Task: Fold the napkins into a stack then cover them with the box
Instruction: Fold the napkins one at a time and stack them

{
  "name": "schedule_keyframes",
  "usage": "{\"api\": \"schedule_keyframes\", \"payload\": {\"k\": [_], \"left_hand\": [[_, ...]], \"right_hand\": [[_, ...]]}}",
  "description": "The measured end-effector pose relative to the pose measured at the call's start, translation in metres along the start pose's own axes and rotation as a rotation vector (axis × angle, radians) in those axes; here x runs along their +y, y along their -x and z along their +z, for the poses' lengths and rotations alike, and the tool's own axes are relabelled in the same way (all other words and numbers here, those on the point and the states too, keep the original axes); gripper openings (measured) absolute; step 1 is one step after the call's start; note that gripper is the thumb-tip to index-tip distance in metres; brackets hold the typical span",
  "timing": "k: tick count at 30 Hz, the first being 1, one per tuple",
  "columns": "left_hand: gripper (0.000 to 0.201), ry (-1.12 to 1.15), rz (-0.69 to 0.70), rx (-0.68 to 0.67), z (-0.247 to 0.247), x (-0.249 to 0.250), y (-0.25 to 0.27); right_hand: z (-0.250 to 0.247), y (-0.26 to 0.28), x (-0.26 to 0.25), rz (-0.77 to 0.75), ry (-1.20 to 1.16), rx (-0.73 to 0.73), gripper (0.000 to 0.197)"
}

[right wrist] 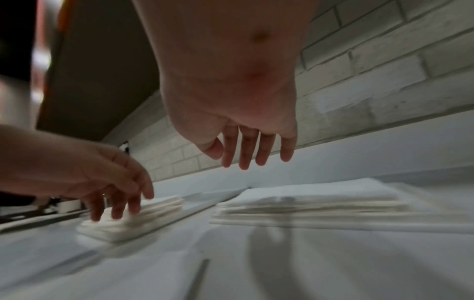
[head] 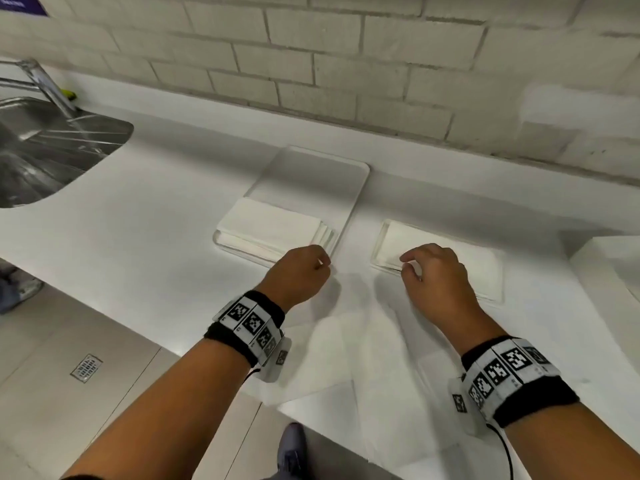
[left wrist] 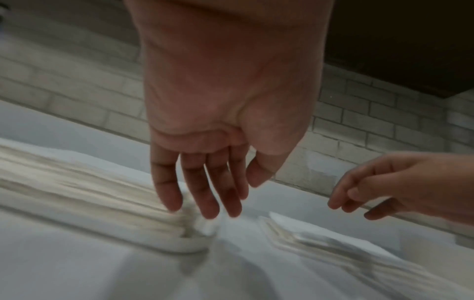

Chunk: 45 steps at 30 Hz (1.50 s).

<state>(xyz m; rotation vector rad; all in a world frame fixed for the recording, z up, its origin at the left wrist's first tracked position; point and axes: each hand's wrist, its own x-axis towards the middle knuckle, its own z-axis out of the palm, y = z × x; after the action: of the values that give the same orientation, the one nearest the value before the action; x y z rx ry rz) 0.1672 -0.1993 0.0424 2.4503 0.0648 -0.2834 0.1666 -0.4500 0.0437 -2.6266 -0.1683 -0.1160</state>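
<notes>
A stack of folded white napkins (head: 273, 226) lies on the near end of a white tray (head: 311, 174). My left hand (head: 323, 263) hovers at the stack's near right corner with relaxed fingers. In the left wrist view its fingertips (left wrist: 205, 211) hang just at the stack's edge (left wrist: 89, 192) and grip nothing. A second white napkin pile (head: 446, 254) sits to the right in a shallow holder. My right hand (head: 410, 266) hangs over its near left corner, fingers (right wrist: 243, 160) loose and empty above the pile (right wrist: 307, 203). An unfolded napkin (head: 363, 358) lies flat between my wrists.
A steel sink (head: 41, 157) with a faucet (head: 45, 84) is set into the white counter at the far left. A white box (head: 609, 265) stands at the right edge. A brick wall runs behind the counter. The counter's front edge is under my forearms.
</notes>
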Motion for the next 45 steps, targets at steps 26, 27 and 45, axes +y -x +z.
{"api": "schedule_keyframes", "payload": {"k": [26, 27, 45], "left_hand": [[0.028, 0.004, -0.119, -0.152, -0.003, -0.085, 0.114], [0.025, 0.03, -0.112, -0.141, -0.008, -0.09, 0.115], [0.017, 0.693, -0.272, 0.362, -0.044, -0.152, 0.133]], "right_hand": [[0.071, 0.018, -0.124, -0.379, 0.21, -0.792, 0.034], [0.07, 0.015, -0.122, -0.344, 0.197, -0.799, 0.034], [0.088, 0.001, -0.113, -0.053, -0.509, -0.517, 0.007]]}}
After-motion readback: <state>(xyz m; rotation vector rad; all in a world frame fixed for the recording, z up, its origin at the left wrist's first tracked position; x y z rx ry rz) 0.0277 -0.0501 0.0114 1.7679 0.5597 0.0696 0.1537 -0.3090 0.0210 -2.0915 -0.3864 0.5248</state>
